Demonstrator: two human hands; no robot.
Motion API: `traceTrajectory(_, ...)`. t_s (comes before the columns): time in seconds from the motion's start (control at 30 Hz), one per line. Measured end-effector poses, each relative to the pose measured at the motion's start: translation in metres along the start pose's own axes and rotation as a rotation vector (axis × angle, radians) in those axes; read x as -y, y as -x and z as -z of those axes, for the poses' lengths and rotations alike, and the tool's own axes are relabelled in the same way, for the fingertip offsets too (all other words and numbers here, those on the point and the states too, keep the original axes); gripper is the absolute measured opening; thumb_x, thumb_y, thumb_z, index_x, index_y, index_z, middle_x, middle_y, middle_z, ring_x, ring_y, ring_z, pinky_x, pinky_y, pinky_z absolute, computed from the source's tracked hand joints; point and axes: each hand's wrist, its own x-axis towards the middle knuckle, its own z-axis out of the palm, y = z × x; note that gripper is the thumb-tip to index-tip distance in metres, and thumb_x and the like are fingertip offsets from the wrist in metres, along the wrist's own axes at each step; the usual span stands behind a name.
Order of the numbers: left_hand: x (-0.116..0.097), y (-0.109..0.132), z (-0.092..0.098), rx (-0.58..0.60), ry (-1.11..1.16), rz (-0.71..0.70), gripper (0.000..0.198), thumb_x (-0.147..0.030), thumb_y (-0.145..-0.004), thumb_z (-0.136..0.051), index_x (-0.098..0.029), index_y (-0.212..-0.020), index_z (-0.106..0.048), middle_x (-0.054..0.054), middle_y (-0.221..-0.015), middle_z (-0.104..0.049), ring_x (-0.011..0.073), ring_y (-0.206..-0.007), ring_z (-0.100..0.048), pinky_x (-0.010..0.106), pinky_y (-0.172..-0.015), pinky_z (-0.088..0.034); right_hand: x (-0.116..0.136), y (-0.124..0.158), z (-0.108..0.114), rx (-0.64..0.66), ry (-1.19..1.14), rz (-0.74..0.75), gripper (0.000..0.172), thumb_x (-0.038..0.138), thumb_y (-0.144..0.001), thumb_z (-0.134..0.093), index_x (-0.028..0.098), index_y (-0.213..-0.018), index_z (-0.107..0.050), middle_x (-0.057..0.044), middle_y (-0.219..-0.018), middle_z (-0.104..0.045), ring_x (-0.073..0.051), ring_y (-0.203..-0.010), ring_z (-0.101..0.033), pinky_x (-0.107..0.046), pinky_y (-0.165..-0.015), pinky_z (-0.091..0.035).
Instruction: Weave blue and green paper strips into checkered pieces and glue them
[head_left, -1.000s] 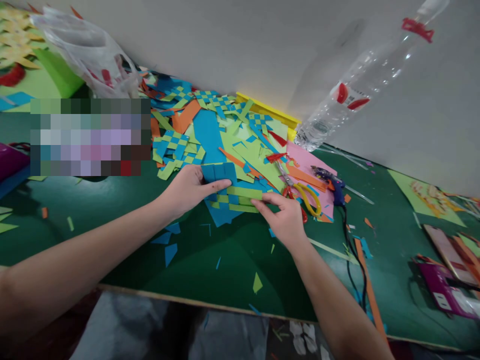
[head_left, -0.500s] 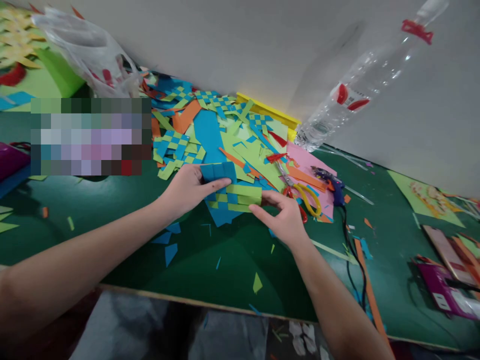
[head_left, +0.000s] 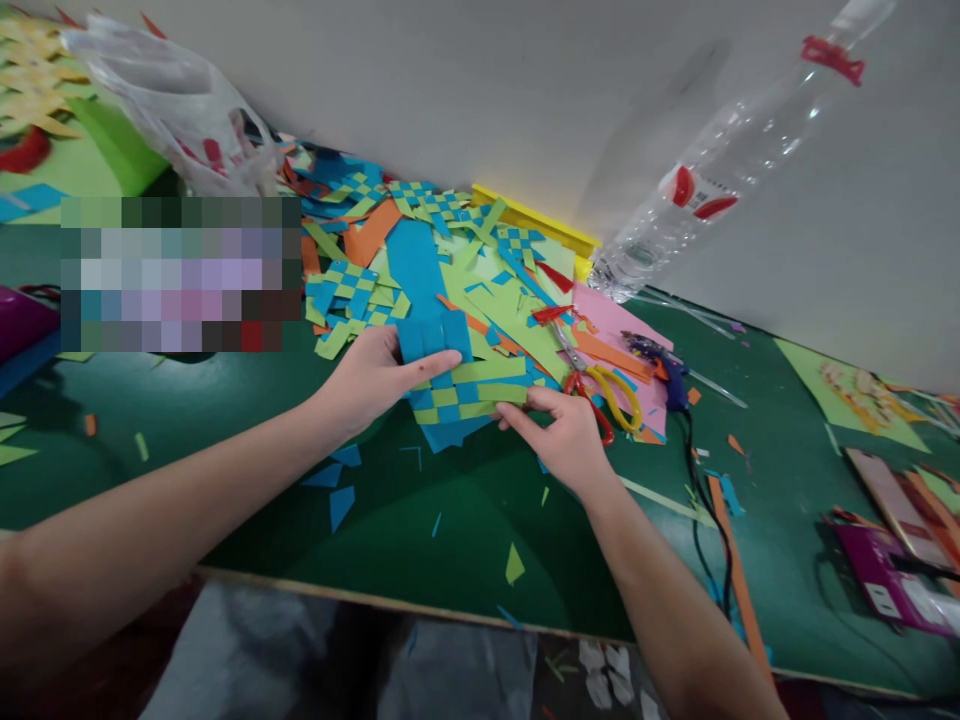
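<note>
We hold a woven paper piece [head_left: 459, 398] between both hands. It sits just above the green table [head_left: 450, 530], at the near edge of the paper scrap pile [head_left: 420, 250].

Our left hand [head_left: 371, 378] is closed on the left side of the weave. The thumb lies flat across the loose blue strips [head_left: 435, 335] and the fingers are tucked under them. Our right hand [head_left: 568, 440] pinches the near right corner, with thumb and forefinger narrowed on the ends of the green strips [head_left: 499, 368].

We judge the piece to be very light and thin. It looks stiff enough to keep a flat sheet shape, but floppy at the free strip ends. It would crease easily, and the strips could slide out of the weave if tugged sideways. The safest hold seems to be on the woven middle or across several strips at once, pressing flat rather than pulling on one end.

Red-and-yellow scissors [head_left: 607, 392] lie just right of our right hand, partly on a pink sheet [head_left: 615, 325]. A blue glue gun [head_left: 664, 365] lies beyond them with its black cord [head_left: 709, 510] running towards the near edge. A clear plastic bottle [head_left: 720, 170] leans against the wall at far right. A crumpled plastic bag [head_left: 172, 100] sits at far left.
</note>
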Motion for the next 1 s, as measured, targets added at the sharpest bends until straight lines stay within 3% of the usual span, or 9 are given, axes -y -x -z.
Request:
traceTrajectory(0.13, 0.0022, 0.0001, -0.0034, 0.084, 0.153, -0.007, 0.037, -0.044, -0.064, -0.082, -0.019, -0.091, -0.075, 0.006, -0.098, -0.076, 0.0262, -0.091, -0.071, 0.036, -0.081, -0.06, 0.0015, 0.0002, -0.0005, -0.094, 0.045, 0.061, 0.027, 0.036, -0.087, -0.063, 0.02, -0.066, -0.066, 0.001, -0.067, -0.071, -0.013, -0.064, -0.066, -0.023, -0.062, -0.048)
traceTrajectory(0.37, -0.0011, 0.0025, -0.0071, 0.291, 0.07, -0.013, 0.041, -0.039, -0.066, -0.082, -0.019, -0.1, -0.074, 0.007, -0.106, -0.075, 0.0287, -0.103, -0.069, 0.041, -0.094, -0.056, 0.003, 0.0012, -0.0004, -0.232, 0.114, 0.206, 0.024, 0.029, -0.087, -0.063, 0.021, -0.064, -0.065, 0.002, -0.063, -0.068, -0.012, -0.06, -0.065, -0.023, -0.063, -0.05)
traceTrajectory(0.67, 0.0047, 0.0021, -0.0099, 0.231, -0.046, -0.111, 0.042, -0.043, -0.069, -0.079, -0.022, -0.105, -0.072, 0.004, -0.112, -0.073, 0.027, -0.105, -0.068, 0.041, -0.098, -0.054, 0.001, 0.0041, -0.0026, -0.24, 0.274, 0.325, 0.021, 0.029, -0.087, -0.064, 0.019, -0.068, -0.067, -0.001, -0.066, -0.071, -0.013, -0.061, -0.066, -0.023, -0.06, -0.049)
traceTrajectory(1.0, 0.0012, 0.0034, -0.0089, 0.173, -0.104, -0.05, 0.04, -0.043, -0.066, -0.08, -0.022, -0.1, -0.073, 0.004, -0.11, -0.074, 0.0273, -0.108, -0.067, 0.04, -0.1, -0.052, 0.0003, 0.0035, -0.0031, -0.202, 0.282, 0.228, 0.033, 0.038, -0.088, -0.062, 0.019, -0.061, -0.063, 0.001, -0.056, -0.065, -0.011, -0.053, -0.059, -0.022, -0.056, -0.043)
